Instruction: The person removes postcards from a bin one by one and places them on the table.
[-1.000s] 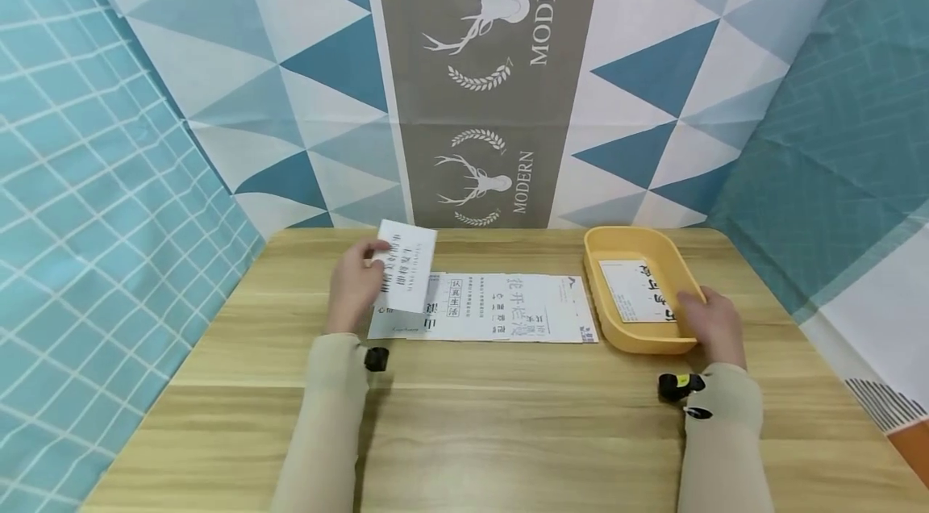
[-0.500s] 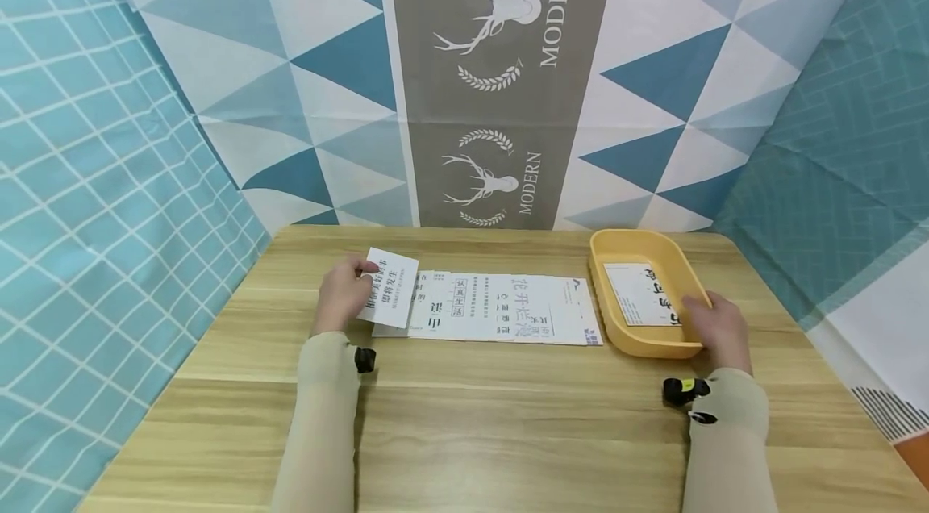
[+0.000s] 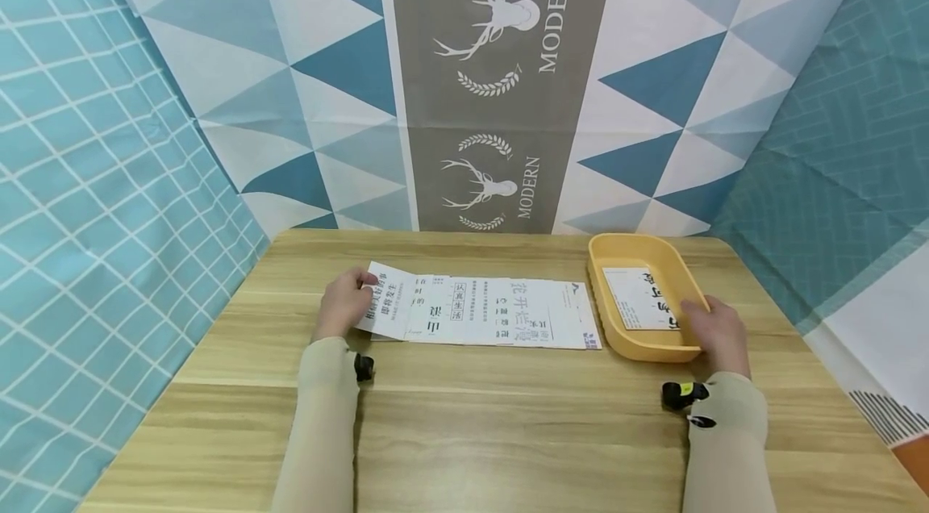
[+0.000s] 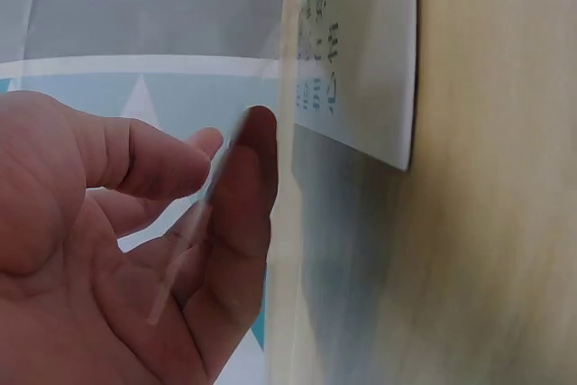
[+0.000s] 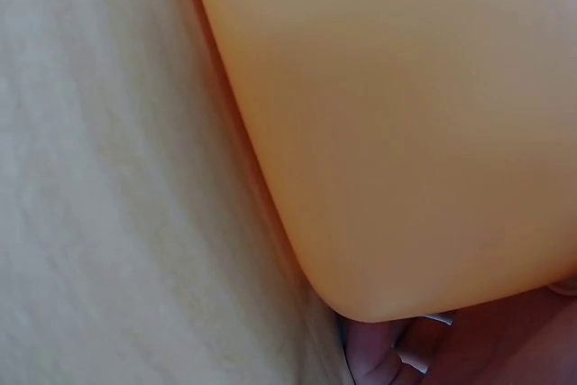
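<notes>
My left hand point(image 3: 341, 303) pinches the left edge of a white card point(image 3: 388, 302) with dark printed characters. That card overlaps the left end of a row of printed cards point(image 3: 493, 311) lying side by side on the wooden table. In the left wrist view, the thumb and fingers point(image 4: 239, 223) close on a thin blurred edge, with a printed card point(image 4: 370, 69) beyond them. My right hand point(image 3: 718, 331) grips the right rim of a yellow plastic basket point(image 3: 649, 354). Inside the basket lies another printed card point(image 3: 639, 299). The basket wall point(image 5: 397, 151) fills much of the right wrist view.
The wooden table point(image 3: 508, 432) reaches back to a patterned cloth point(image 3: 479, 93) with deer heads and triangles. Blue checked cloth point(image 3: 109, 214) hangs along the left side, and more cloth point(image 3: 835, 174) borders the right.
My left hand has brought the card down and to the left, turning it flatter, onto the left end of the row. The right hand has stayed on the basket rim.
</notes>
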`<state>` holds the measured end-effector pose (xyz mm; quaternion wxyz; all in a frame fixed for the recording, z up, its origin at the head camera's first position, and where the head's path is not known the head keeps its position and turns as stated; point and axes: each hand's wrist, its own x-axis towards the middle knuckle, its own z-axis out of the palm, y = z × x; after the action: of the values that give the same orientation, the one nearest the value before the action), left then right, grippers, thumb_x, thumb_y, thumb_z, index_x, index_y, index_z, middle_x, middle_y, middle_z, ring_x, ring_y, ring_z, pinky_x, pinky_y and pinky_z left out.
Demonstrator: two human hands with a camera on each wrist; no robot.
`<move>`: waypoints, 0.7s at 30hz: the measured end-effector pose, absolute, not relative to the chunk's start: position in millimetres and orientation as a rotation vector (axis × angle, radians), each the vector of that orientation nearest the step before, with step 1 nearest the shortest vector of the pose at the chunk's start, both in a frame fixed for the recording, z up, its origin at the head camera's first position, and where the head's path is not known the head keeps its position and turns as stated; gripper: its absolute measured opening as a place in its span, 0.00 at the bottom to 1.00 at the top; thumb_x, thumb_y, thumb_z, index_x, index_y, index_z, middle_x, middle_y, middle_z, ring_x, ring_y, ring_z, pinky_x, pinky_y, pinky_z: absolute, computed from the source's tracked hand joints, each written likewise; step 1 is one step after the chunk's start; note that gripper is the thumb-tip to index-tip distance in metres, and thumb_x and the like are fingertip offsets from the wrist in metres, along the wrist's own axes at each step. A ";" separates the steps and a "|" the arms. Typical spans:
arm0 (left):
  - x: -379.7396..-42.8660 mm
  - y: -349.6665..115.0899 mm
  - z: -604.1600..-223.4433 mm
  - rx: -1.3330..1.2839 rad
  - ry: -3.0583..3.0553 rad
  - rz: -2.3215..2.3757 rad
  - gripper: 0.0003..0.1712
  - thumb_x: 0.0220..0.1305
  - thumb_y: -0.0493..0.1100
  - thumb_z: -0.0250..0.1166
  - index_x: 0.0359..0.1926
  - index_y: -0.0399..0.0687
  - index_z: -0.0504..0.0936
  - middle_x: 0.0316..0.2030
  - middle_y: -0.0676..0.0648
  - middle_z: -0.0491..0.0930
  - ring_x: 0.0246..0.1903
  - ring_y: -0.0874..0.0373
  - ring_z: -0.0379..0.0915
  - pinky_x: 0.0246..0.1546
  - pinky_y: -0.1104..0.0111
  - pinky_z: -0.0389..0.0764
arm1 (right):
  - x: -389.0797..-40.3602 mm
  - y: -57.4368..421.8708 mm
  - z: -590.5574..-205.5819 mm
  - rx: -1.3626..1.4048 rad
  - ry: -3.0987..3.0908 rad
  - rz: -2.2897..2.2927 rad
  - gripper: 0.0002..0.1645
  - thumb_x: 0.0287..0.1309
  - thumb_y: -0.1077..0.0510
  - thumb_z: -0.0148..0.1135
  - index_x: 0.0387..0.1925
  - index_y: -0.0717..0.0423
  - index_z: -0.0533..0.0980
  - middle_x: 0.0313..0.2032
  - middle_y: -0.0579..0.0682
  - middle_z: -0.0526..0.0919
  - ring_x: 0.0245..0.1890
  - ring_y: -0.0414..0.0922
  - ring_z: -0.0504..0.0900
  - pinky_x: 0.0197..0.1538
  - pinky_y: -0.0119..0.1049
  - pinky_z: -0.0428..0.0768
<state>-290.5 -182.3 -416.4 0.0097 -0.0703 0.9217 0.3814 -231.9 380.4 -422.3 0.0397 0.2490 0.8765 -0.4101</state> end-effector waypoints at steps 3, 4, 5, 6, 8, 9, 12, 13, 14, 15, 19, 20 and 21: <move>-290.5 -183.7 -418.3 -0.206 2.896 1.156 0.20 0.72 0.40 0.48 0.58 0.41 0.79 0.66 0.34 0.73 0.55 0.42 0.74 0.55 0.52 0.75 | -232.2 380.2 -423.5 0.761 2.697 -1.250 0.43 0.75 0.41 0.35 0.77 0.67 0.48 0.73 0.75 0.56 0.65 0.66 0.65 0.72 0.63 0.63; -290.6 -184.0 -419.0 -0.203 2.905 1.139 0.20 0.72 0.41 0.49 0.57 0.41 0.80 0.64 0.34 0.75 0.53 0.42 0.75 0.53 0.53 0.75 | -232.4 380.3 -423.9 0.759 2.701 -1.248 0.43 0.75 0.41 0.35 0.77 0.68 0.48 0.73 0.75 0.55 0.65 0.66 0.64 0.72 0.63 0.63; -290.6 -184.2 -419.6 -0.199 2.918 1.118 0.19 0.72 0.41 0.50 0.57 0.41 0.80 0.62 0.34 0.77 0.51 0.43 0.75 0.51 0.54 0.76 | -232.4 380.3 -424.2 0.758 2.705 -1.246 0.43 0.75 0.41 0.35 0.77 0.68 0.48 0.73 0.75 0.55 0.65 0.67 0.64 0.72 0.63 0.63; -290.6 -184.4 -420.1 -0.195 2.929 1.096 0.19 0.72 0.41 0.51 0.56 0.41 0.80 0.60 0.34 0.78 0.50 0.43 0.76 0.49 0.55 0.76 | -232.6 380.5 -424.4 0.757 2.708 -1.245 0.43 0.75 0.41 0.35 0.77 0.68 0.48 0.73 0.76 0.55 0.66 0.67 0.64 0.72 0.63 0.62; -290.1 -184.2 -420.8 -0.181 2.951 1.054 0.17 0.71 0.41 0.55 0.55 0.40 0.81 0.56 0.34 0.80 0.47 0.44 0.76 0.47 0.55 0.76 | -232.9 380.9 -425.0 0.755 2.712 -1.243 0.43 0.76 0.41 0.35 0.77 0.68 0.48 0.73 0.76 0.54 0.66 0.67 0.63 0.72 0.63 0.62; -289.8 -184.0 -420.8 -0.174 2.958 1.034 0.17 0.71 0.41 0.56 0.55 0.39 0.81 0.56 0.34 0.81 0.46 0.44 0.76 0.47 0.55 0.76 | -233.0 381.2 -425.4 0.754 2.714 -1.241 0.43 0.76 0.41 0.35 0.78 0.68 0.48 0.74 0.76 0.54 0.67 0.67 0.63 0.72 0.63 0.62; -288.2 -182.7 -419.6 -0.156 2.964 0.988 0.17 0.69 0.41 0.61 0.54 0.38 0.81 0.56 0.33 0.80 0.44 0.45 0.76 0.47 0.54 0.76 | -233.3 381.4 -425.5 0.757 2.713 -1.241 0.44 0.76 0.41 0.35 0.77 0.68 0.47 0.74 0.76 0.53 0.68 0.68 0.62 0.73 0.63 0.61; -287.5 -182.2 -419.0 -0.151 2.962 0.977 0.17 0.68 0.41 0.62 0.54 0.37 0.81 0.56 0.33 0.80 0.43 0.45 0.75 0.47 0.54 0.76 | -233.4 381.5 -425.5 0.758 2.712 -1.240 0.44 0.76 0.41 0.35 0.77 0.68 0.47 0.74 0.76 0.53 0.68 0.68 0.62 0.73 0.63 0.61; -286.9 -181.6 -418.4 -0.149 2.960 0.967 0.18 0.67 0.41 0.63 0.55 0.36 0.80 0.56 0.32 0.80 0.43 0.45 0.75 0.47 0.54 0.76 | -233.5 381.4 -425.3 0.759 2.711 -1.240 0.44 0.76 0.41 0.35 0.77 0.68 0.47 0.74 0.76 0.53 0.69 0.68 0.62 0.73 0.63 0.61; -286.4 -181.2 -418.1 -0.152 2.959 0.956 0.19 0.67 0.41 0.64 0.55 0.36 0.80 0.57 0.32 0.79 0.43 0.45 0.75 0.48 0.54 0.76 | -233.6 381.4 -425.1 0.761 2.709 -1.242 0.44 0.76 0.41 0.35 0.77 0.68 0.47 0.74 0.76 0.53 0.69 0.68 0.62 0.73 0.63 0.60; -285.4 -179.9 -418.2 -0.162 2.954 0.921 0.21 0.65 0.39 0.65 0.57 0.34 0.79 0.58 0.31 0.79 0.46 0.44 0.75 0.51 0.51 0.77 | -234.1 381.3 -424.2 0.767 2.701 -1.247 0.44 0.75 0.41 0.35 0.78 0.68 0.47 0.74 0.76 0.53 0.69 0.68 0.62 0.74 0.63 0.60; -285.3 -179.8 -418.4 -0.163 2.957 0.910 0.21 0.65 0.39 0.66 0.57 0.34 0.78 0.57 0.31 0.79 0.47 0.43 0.75 0.52 0.51 0.77 | -234.1 381.2 -423.9 0.767 2.702 -1.245 0.44 0.75 0.41 0.35 0.78 0.68 0.47 0.74 0.76 0.53 0.68 0.68 0.62 0.73 0.63 0.61; -285.4 -179.7 -418.8 -0.171 2.957 0.901 0.22 0.64 0.38 0.66 0.57 0.34 0.78 0.57 0.31 0.78 0.47 0.43 0.75 0.53 0.50 0.77 | -234.2 381.1 -423.8 0.768 2.702 -1.246 0.44 0.75 0.41 0.35 0.77 0.68 0.47 0.74 0.76 0.54 0.68 0.68 0.63 0.73 0.63 0.61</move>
<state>-285.4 -179.7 -418.8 0.0227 -0.0552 0.9549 0.2908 -234.2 381.1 -423.8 0.0344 0.2497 0.8788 -0.4052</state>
